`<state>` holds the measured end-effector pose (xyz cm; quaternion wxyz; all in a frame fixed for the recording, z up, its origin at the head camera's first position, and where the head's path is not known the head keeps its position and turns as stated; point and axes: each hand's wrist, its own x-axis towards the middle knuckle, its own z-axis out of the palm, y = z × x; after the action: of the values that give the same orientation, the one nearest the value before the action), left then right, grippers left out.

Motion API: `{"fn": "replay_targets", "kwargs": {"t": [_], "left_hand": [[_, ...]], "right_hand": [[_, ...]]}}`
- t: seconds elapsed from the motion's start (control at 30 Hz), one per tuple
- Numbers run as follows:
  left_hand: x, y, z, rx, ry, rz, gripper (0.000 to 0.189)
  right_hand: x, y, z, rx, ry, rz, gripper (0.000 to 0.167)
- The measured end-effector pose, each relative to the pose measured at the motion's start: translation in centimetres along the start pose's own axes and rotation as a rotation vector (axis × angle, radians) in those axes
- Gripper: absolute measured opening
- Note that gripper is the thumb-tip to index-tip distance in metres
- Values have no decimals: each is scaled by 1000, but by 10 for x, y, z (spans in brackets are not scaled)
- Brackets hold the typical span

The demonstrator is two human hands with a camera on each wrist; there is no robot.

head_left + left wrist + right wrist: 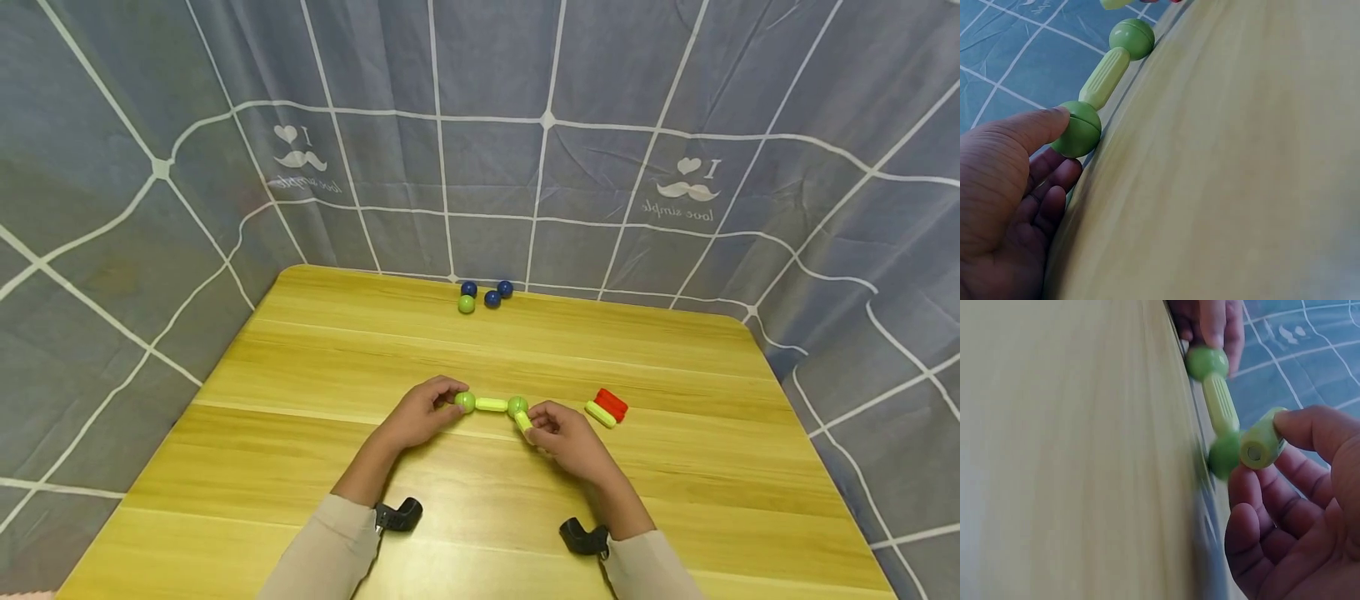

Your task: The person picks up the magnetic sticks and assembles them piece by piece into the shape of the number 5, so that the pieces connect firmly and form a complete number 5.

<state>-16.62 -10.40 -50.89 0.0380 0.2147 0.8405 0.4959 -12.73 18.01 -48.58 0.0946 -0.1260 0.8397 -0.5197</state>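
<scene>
Between the two hands lies a short chain: a green ball (466,402), a yellow-green ribbed rod (491,405) and a second green ball (517,407). My left hand (427,412) pinches the left-hand ball, thumb on its side in the left wrist view. A second yellow-green rod (1264,442) is pinched between thumb and fingers of my right hand (568,437). One end of this rod meets the right-hand ball in the head view. Its other end, with a round grey disc in it, faces the right wrist camera.
Right of the right hand lie red rods (612,405) beside one yellow-green rod (600,414). Near the table's back edge sit a loose green ball (467,304) and three dark blue balls (492,299). Grey-blue curtains (495,167) surround the wooden table (337,333).
</scene>
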Motion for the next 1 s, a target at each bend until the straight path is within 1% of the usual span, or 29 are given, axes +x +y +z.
{"fn": "replay_targets", "kwargs": {"t": [0.1,0.43,0.57,0.8,0.93,0.97,1.0], "left_hand": [[4,-1,-1,-6,0,3,29],[18,-6,2,10,30,-31,29],[23,-7,5,10,39,-50,28],[28,-6,7,0,46,-78,28],[30,-6,6,-11,41,-93,28],[30,-5,6,-12,41,-94,28],[31,-5,6,-15,39,-97,28]], "right_hand": [[4,-3,9,32,2,25,18],[16,-8,34,124,-2,66,21],[20,-9,41,148,-1,79,22],[33,-15,51,133,16,86,24],[38,-17,55,168,13,85,27],[37,-23,55,178,8,82,27],[38,-24,55,189,7,81,28]]}}
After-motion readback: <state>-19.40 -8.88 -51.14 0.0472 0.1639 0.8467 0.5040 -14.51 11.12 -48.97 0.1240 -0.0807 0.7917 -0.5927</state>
